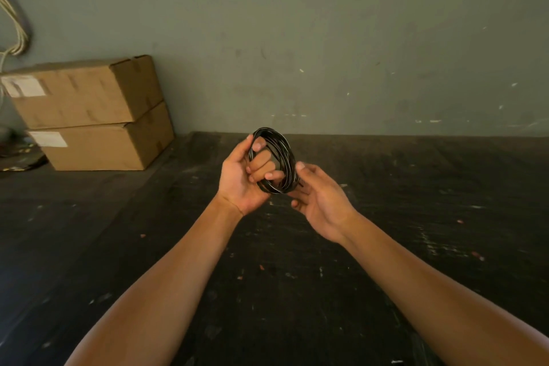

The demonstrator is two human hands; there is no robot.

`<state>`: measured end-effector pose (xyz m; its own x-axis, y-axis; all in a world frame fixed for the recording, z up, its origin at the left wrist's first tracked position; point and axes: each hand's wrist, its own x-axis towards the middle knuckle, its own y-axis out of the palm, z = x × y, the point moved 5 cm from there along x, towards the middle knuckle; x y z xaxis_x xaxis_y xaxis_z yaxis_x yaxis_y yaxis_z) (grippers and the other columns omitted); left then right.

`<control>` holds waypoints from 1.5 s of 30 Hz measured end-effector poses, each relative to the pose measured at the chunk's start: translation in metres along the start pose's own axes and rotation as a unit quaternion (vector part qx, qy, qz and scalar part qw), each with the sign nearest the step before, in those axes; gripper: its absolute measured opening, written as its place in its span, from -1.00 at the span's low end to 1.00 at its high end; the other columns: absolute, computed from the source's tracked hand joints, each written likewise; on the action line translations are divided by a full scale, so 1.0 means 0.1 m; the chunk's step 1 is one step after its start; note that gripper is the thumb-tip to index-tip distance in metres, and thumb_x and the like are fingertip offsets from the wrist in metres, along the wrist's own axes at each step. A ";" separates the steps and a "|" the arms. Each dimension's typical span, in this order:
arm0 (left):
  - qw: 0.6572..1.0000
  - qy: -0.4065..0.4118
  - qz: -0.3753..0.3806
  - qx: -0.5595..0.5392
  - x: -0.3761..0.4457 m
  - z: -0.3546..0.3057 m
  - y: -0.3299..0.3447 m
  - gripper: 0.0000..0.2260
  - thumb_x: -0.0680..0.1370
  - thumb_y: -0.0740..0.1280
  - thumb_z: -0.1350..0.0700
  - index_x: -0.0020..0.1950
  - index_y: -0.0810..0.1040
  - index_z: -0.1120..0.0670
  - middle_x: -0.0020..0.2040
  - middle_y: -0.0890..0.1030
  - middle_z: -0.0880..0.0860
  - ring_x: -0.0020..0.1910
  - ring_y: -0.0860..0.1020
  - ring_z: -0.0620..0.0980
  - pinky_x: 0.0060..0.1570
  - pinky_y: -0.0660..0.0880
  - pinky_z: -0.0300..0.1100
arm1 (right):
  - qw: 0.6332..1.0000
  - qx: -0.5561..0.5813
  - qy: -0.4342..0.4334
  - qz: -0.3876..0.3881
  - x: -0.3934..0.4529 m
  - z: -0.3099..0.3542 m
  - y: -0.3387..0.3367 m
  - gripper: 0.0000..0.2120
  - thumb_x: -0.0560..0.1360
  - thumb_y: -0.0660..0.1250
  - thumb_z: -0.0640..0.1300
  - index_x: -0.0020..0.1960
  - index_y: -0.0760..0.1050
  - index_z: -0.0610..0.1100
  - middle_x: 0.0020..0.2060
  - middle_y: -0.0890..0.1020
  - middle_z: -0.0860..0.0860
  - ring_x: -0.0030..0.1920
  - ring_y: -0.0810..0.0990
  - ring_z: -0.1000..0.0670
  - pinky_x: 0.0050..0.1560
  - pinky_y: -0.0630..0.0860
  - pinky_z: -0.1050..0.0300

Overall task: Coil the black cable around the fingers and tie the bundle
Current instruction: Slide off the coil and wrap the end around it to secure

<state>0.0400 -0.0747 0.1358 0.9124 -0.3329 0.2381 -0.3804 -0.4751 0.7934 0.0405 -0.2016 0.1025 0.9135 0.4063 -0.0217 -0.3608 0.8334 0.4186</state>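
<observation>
The black cable (pixel 282 154) is wound into a round bundle of several loops, held up in the air at the centre of the view. My left hand (pixel 243 178) has its fingers curled through the loops and its thumb pressed on the top left of the coil. My right hand (pixel 320 202) is beside the coil's lower right edge, thumb and fingertips touching the strands there. Whether a loose cable end sits in the right fingers is hidden.
Two brown cardboard boxes (pixel 95 116) are stacked at the left against the grey-green wall (pixel 356 38). A dark, scuffed floor (pixel 297 276) lies below my arms. Pale cords (pixel 15 33) hang at the far left edge.
</observation>
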 end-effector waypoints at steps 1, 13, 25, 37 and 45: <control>1.000 0.002 -0.003 0.003 -0.01 0.01 -0.01 -0.70 0.66 0.11 -0.02 -0.22 0.42 0.05 -0.49 0.15 -0.09 -0.53 0.10 -0.13 -0.35 0.21 -0.25 | 1.000 -0.009 -0.002 -0.009 0.00 0.00 0.00 -0.73 0.54 0.34 -0.06 0.21 0.49 -0.10 -0.04 0.68 -0.05 -0.10 0.62 0.00 -0.14 0.39 0.08; 0.954 -0.092 -0.087 0.273 -0.24 0.27 -0.44 -0.63 0.52 0.12 0.00 0.14 0.59 0.15 0.10 0.64 0.15 0.21 0.55 0.16 0.39 0.30 0.17 | 0.905 -0.347 -0.180 -0.169 0.05 0.32 -0.27 -0.88 0.62 0.24 -0.17 0.14 0.49 -0.09 -0.13 0.60 0.06 -0.18 0.57 0.14 -0.16 0.51 0.31; 0.876 -0.091 -0.100 0.462 -0.14 0.42 -0.32 -0.73 0.68 0.17 0.03 0.15 0.57 0.15 -0.26 0.52 0.03 -0.35 0.53 -0.08 -0.05 0.60 -0.09 | 0.807 -0.549 -0.217 -0.010 -0.04 0.34 -0.31 -0.94 0.59 0.29 -0.18 0.06 0.50 -0.09 -0.14 0.63 0.05 -0.11 0.59 0.15 -0.10 0.47 0.25; 0.880 -0.061 -0.188 0.432 -0.16 0.88 -0.58 -0.72 0.71 0.10 0.10 0.02 0.56 0.15 -0.38 0.35 -0.09 -0.48 0.30 -0.19 -0.40 0.36 -0.25 | 0.940 -0.301 -0.124 -0.102 -0.22 -0.12 -0.82 -0.76 0.53 0.40 -0.19 0.17 0.51 -0.02 -0.07 0.72 -0.04 -0.16 0.72 0.02 -0.06 0.62 0.17; 0.856 -0.124 -0.129 0.485 -0.17 0.96 -0.59 -0.77 0.71 0.09 0.11 0.03 0.49 0.16 -0.37 0.36 -0.08 -0.46 0.31 -0.17 -0.34 0.42 -0.24 | 0.940 -0.330 -0.073 -0.049 -0.23 -0.17 -0.96 -0.48 0.53 0.37 -0.26 0.43 0.35 0.03 0.17 0.62 -0.02 -0.07 0.72 0.04 0.10 0.62 0.08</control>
<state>0.0322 -0.1190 0.0313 0.9706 -0.2210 -0.0957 -0.2277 -0.9715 -0.0654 0.0510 -0.2847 0.0474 0.9468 0.3007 0.1142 -0.2686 0.9344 -0.2340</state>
